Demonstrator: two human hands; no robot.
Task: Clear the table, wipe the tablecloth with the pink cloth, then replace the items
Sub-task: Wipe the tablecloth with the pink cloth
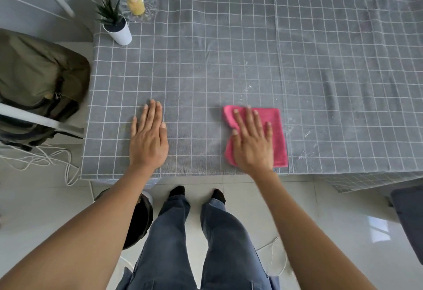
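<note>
The person's right hand (251,139) lies flat and open, fingers spread, pressing the pink cloth (278,134) onto the grey checked tablecloth (229,49) near the table's front edge. White crumbs (248,87) lie just beyond and to the right of that hand, the nearer one. The left hand (147,139) rests open, gripping nothing.
</note>
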